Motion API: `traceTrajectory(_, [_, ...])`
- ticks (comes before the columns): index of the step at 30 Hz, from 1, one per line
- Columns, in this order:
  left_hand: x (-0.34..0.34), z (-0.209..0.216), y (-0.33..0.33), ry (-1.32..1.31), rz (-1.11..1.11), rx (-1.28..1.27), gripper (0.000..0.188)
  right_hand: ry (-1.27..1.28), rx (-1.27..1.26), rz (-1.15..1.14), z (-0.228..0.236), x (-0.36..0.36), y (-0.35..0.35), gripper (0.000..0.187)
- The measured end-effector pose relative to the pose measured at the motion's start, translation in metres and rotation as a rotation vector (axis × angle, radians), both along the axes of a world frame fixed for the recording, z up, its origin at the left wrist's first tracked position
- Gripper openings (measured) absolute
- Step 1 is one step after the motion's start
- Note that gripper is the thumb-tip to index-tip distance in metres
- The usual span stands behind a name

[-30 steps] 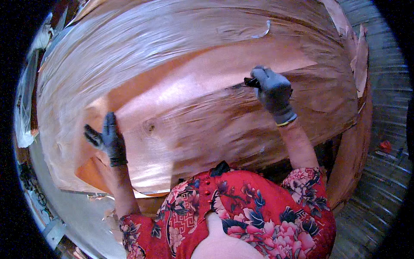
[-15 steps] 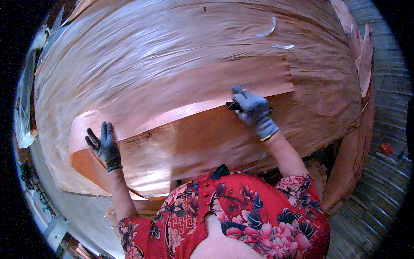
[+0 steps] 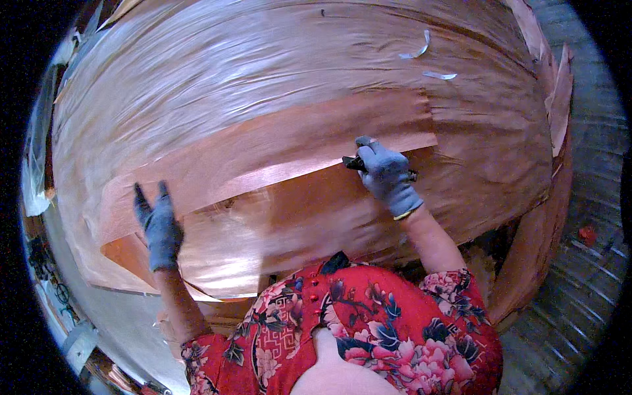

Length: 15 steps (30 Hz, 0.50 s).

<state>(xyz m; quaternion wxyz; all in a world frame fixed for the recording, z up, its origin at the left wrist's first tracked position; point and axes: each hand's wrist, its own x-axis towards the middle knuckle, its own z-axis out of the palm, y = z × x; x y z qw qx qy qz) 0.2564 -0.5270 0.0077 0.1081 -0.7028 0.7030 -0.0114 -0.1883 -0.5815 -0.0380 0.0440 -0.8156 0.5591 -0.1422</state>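
A long strip of reddish wood veneer (image 3: 263, 148) lies slantwise over a broad, rippled veneer sheet (image 3: 289, 59). Its left end curls back underneath, toward me. My left hand (image 3: 161, 227), in a dark grey glove, is over that curled end with its fingers apart and nothing in them. Near the strip's lower edge, right of the middle, my right hand (image 3: 388, 171) wears a grey glove with a yellow-trimmed cuff. It is closed around a black-handled tool (image 3: 353, 162), whose dark front pokes out left of the fist. The tool's working end is too small to make out.
Two short pale tape pieces (image 3: 439, 76) lie on the sheet at the far right. Ragged veneer edges (image 3: 559, 99) stick up along the right side, beside a ridged grey floor (image 3: 586, 263) with a red scrap (image 3: 586, 235). Clear plastic (image 3: 36, 178) hangs at the left.
The strip has shifted slightly left, and its curled left end is lower and flatter. My left hand has turned, fingers pointing more away from me. My right hand keeps the tool, barely moved.
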Motion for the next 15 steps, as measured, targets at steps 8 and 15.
traceTrajectory(8, [-0.216, -0.07, -0.065, 0.647, -0.23, -0.127, 0.07, 0.011, 0.169, -0.044, 0.001, 0.011, -0.006, 0.018])
traceTrajectory(15, [-0.23, -0.116, -0.074, 0.499, -0.307, -0.206, 0.058, -0.339, 0.435, -0.151, -0.014, -0.027, -0.017, 0.037])
